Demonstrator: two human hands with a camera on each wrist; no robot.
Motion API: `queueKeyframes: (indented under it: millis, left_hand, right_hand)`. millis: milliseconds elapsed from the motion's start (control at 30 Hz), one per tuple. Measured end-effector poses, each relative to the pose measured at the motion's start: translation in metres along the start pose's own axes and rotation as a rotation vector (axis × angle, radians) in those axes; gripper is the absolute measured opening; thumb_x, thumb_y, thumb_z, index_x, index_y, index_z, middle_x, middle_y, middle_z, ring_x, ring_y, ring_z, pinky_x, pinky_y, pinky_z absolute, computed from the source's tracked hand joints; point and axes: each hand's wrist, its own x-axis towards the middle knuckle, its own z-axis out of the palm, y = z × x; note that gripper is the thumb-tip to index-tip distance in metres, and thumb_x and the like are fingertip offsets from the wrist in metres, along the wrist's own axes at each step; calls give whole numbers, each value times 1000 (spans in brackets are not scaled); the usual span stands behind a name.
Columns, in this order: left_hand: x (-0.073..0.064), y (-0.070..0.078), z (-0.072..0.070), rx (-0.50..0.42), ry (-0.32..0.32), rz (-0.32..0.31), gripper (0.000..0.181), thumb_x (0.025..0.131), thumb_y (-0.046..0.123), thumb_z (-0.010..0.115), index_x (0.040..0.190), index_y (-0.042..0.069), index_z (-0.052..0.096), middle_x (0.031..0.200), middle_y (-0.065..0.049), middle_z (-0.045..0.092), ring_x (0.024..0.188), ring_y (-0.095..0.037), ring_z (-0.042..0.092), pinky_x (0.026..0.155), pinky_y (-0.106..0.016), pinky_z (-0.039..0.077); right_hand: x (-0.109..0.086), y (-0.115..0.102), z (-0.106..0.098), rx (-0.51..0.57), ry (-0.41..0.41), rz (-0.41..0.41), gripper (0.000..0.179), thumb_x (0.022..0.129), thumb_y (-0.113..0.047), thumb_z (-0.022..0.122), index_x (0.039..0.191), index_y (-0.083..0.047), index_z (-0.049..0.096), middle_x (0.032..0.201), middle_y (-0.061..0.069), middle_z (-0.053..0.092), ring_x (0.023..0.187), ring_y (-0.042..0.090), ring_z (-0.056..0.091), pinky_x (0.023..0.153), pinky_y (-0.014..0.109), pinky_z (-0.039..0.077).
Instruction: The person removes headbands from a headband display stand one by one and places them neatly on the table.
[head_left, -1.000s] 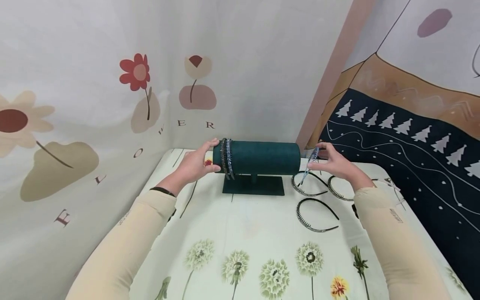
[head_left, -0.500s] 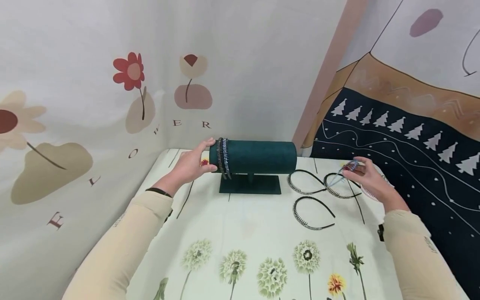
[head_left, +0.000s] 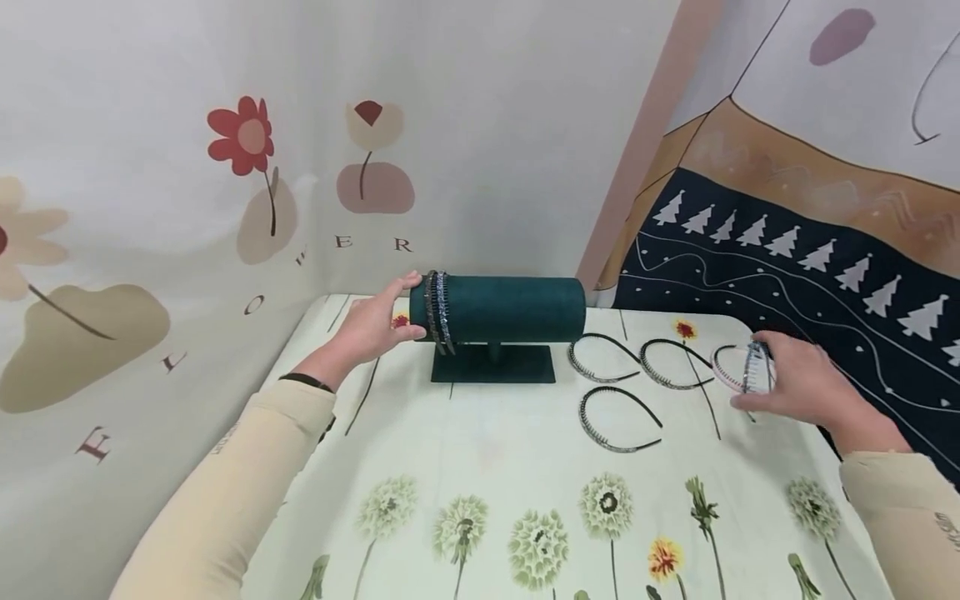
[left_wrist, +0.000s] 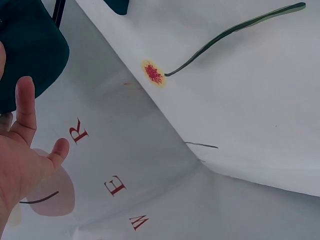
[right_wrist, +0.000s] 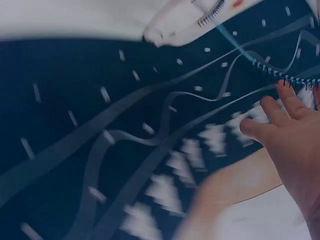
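A dark green velvet display roll [head_left: 517, 308] stands on a flat base near the back of the table. My left hand [head_left: 367, 329] grips its left end, thumb low and fingers at the top. Beside that hand, a dark sparkly headband and a silver-blue headband [head_left: 443, 308] circle the roll. At the table's right side, my right hand [head_left: 817, 387] holds a light blue toothed headband [head_left: 750, 367] between thumb and fingers. In the right wrist view, the blue headband [right_wrist: 242, 51] runs past the fingertips. A pink headband [head_left: 722, 368] lies just behind it, partly covered.
Three black toothed headbands lie on the table right of the roll: one by the base [head_left: 576, 360], one farther right [head_left: 660, 380] and one in front [head_left: 600, 436]. A flower-printed cloth [head_left: 480, 450] covers the table. Patterned hangings [head_left: 480, 150] rise behind and to the right.
My right hand has carried the light blue headband from the roll's right end rightward to the pink headband. My left hand stays on the roll's left end.
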Motion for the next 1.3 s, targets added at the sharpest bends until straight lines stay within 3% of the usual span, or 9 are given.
queueKeyframes:
  millis: [67, 133, 233, 333, 600, 933, 1300]
  left_hand:
    - [1, 0, 0, 8, -3, 7, 102, 95, 40, 81, 172, 39, 14, 181, 2, 19, 156, -56, 32, 117, -77, 38]
    - [1, -1, -1, 17, -5, 11, 101, 96, 40, 81, 172, 38, 14, 182, 2, 18, 155, -56, 32, 119, -77, 37]
    - [2, -1, -1, 25, -9, 21, 101, 97, 39, 80, 172, 36, 13, 182, 3, 16, 155, -56, 33, 121, -78, 32]
    - [3, 1, -2, 32, -14, 32, 101, 97, 39, 80, 173, 34, 13, 182, 3, 14, 156, -55, 33, 124, -77, 27]
    - [3, 1, -2, 31, -13, 36, 101, 97, 39, 80, 173, 34, 14, 182, 2, 15, 157, -53, 32, 124, -77, 28]
    - [2, 2, -2, 23, -16, 20, 100, 96, 39, 80, 172, 36, 15, 182, 4, 14, 157, -55, 31, 122, -77, 31]
    - [0, 1, -2, 26, -5, 36, 99, 96, 39, 80, 172, 33, 17, 182, 5, 15, 159, -53, 29, 125, -77, 25]
  right_hand:
    - [-2, -10, 5, -206, 16, -123, 115, 63, -50, 101, 147, 4, 46, 138, 34, 58, 126, 55, 52, 104, 78, 40]
    - [-4, -21, 12, -352, -17, -240, 110, 58, -48, 102, 143, 0, 52, 140, 30, 60, 134, 54, 50, 111, 82, 33]
    - [-7, -33, 27, -464, -89, -356, 107, 52, -45, 104, 140, -6, 56, 140, 26, 61, 138, 51, 51, 115, 80, 34]
    - [-8, -37, 41, -518, -137, -407, 107, 50, -45, 105, 138, -7, 58, 138, 22, 62, 137, 49, 54, 114, 78, 37]
    - [3, -45, 61, -538, -182, -449, 101, 49, -48, 101, 133, -12, 59, 131, 17, 66, 133, 46, 57, 114, 77, 39]
    - [17, -68, 61, -530, -249, -433, 106, 52, -56, 101, 138, -13, 58, 134, 17, 67, 134, 45, 58, 115, 75, 39]
    - [22, -72, 67, -544, -285, -415, 110, 51, -58, 102, 141, -13, 58, 137, 19, 68, 136, 46, 57, 118, 73, 38]
